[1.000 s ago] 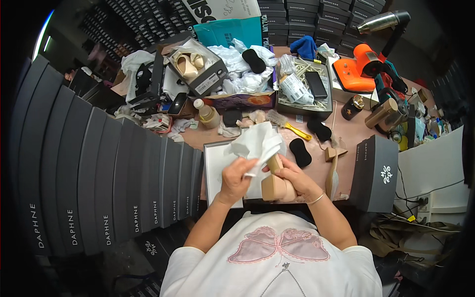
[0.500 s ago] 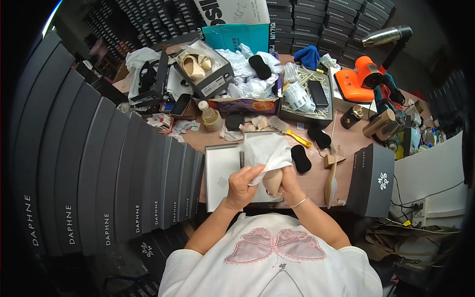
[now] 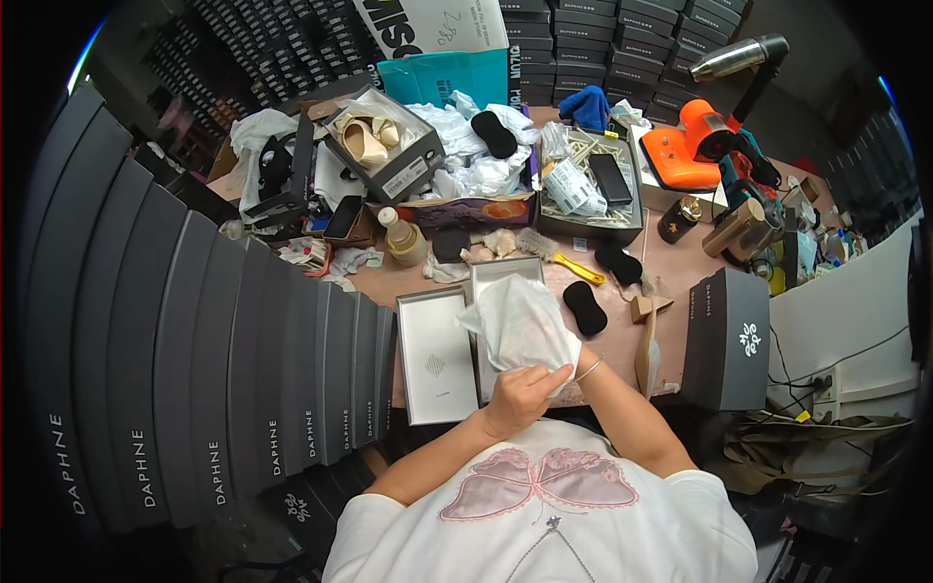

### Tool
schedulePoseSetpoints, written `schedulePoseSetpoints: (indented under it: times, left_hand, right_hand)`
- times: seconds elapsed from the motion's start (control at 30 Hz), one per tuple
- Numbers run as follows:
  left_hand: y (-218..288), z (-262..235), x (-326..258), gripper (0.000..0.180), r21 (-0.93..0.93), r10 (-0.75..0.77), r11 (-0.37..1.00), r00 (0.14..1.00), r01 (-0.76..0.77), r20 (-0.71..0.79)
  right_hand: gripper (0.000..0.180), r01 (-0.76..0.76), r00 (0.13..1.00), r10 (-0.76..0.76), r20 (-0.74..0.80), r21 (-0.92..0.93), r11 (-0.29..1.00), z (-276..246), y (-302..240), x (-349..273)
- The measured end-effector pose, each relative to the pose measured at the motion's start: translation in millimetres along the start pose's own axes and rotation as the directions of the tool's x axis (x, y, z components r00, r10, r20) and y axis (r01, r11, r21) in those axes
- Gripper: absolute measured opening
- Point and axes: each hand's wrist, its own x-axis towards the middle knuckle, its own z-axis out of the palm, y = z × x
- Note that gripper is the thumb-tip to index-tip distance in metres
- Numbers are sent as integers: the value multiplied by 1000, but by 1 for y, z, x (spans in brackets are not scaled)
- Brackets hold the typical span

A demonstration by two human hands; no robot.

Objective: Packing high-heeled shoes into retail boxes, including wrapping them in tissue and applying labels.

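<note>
A thin white bag (image 3: 525, 325) lies puffed out in front of me, over the open grey shoe box (image 3: 483, 272). My left hand (image 3: 522, 396) pinches its near edge, fingers closed on the cloth. My right hand (image 3: 587, 361), below a thin bracelet, reaches into the bag from the right; its fingers are covered by the cloth. The beige shoe is out of sight. A flat white-lined box part (image 3: 432, 379) rests left of the bag. Right of the bag is a black eye-mask-shaped pad (image 3: 585, 309).
Tall stacks of dark shoe boxes (image 3: 194, 340) rise at my left; another dark box (image 3: 727, 340) stands right. A beige shoe (image 3: 645, 355) lies on the table. Farther back are a bottle (image 3: 402, 238), a yellow-handled brush (image 3: 579, 269), filled boxes (image 3: 622, 222) and an orange device (image 3: 680, 160).
The white bag has come down over the beige shoe and my right hand, hiding both. My left hand has moved right and nearer to me along the bag's edge.
</note>
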Motion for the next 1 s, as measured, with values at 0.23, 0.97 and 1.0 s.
schedulePoseSetpoints:
  times: [0.23, 0.97, 1.0]
  left_hand:
    - [-48, -33, -28, 29, -496, -702, 690, 654, 527, -281]
    - [-36, -79, -63, 76, -898, -748, -61, 576, 436, 330]
    - [-36, -80, -67, 74, -847, -686, -313, 515, 430, 514]
  right_hand:
    - [56, -298, 914, 361, -185, -910, 287, 73, -73, -14]
    - [14, 73, 992, 28, 125, -729, 681, 73, -120, -21]
    - [14, 133, 974, 50, 222, -735, 664, 86, -120, -16]
